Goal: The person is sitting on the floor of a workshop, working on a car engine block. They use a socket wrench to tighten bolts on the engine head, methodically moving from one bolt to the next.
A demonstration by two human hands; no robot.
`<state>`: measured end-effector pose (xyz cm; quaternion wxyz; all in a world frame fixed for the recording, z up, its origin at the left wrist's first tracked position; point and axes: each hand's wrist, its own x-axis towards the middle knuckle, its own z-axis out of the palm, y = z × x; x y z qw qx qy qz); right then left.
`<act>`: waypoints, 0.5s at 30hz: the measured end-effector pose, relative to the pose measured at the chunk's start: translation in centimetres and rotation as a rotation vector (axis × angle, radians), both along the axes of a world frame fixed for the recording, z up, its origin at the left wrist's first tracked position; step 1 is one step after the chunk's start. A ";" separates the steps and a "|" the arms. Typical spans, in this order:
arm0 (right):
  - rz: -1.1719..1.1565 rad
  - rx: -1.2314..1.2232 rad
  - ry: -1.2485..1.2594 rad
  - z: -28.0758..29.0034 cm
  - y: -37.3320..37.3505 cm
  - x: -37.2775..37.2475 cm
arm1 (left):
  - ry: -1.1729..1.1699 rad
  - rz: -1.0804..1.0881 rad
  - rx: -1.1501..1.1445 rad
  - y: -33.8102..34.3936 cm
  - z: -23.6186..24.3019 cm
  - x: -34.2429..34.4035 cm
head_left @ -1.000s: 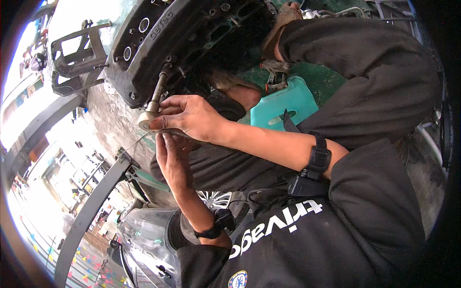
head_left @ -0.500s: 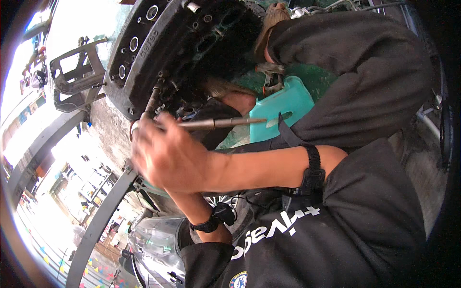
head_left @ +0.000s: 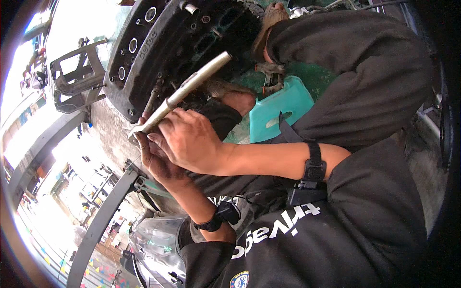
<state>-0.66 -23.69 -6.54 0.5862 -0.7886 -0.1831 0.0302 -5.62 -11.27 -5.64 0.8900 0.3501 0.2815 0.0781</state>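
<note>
A long silver ratchet wrench (head_left: 199, 77) slants up from my two hands, its free handle end over the dark engine block (head_left: 163, 53). A thin extension bar (head_left: 153, 98) runs from the wrench's head to the engine's lower side; where it seats is too dark to tell. My left hand (head_left: 161, 161) is closed around the wrench's head, thumb against it. Closed on the handle just beyond the head is my right hand (head_left: 194, 139), its fingers partly hidden behind the handle.
A turquoise plastic stool (head_left: 283, 110) stands between my bent legs and the engine. A black metal bracket (head_left: 77, 74) juts out past the engine's left side. Grey metal frame bars (head_left: 103, 223) and a clear plastic cover (head_left: 158, 245) lie to the lower left.
The wrench handle has swung from pointing right over the stool to pointing up and right across the engine. My right hand has turned with it, uncovering more of my left hand.
</note>
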 end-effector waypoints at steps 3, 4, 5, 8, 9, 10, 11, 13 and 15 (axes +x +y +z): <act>-0.031 -0.005 -0.014 0.6 0.7 0.3 | 0.178 0.050 0.207 1.3 0.3 0.2; -0.048 -0.016 -0.017 0.7 0.8 0.4 | 0.206 0.038 0.257 1.7 0.5 0.2; -0.071 -0.001 -0.049 0.8 0.9 0.4 | 0.272 0.104 0.275 1.9 0.6 0.2; -0.054 -0.035 -0.079 0.7 1.0 0.2 | 0.287 -0.018 0.522 2.2 1.1 0.2; -0.043 -0.050 -0.055 0.7 1.0 0.1 | 0.238 -0.025 0.449 2.1 1.2 0.2; -0.036 -0.064 -0.055 0.7 1.0 0.0 | 0.295 0.005 0.481 2.0 1.3 0.1; -0.038 -0.083 -0.060 0.7 0.9 -0.2 | 0.307 0.015 0.483 1.8 1.3 0.1; -0.017 -0.133 -0.099 0.9 1.0 -0.4 | 0.263 -0.009 0.446 1.5 1.2 0.0; 0.097 -0.236 -0.059 1.0 1.0 -0.5 | 0.318 0.040 0.402 1.4 1.0 -0.3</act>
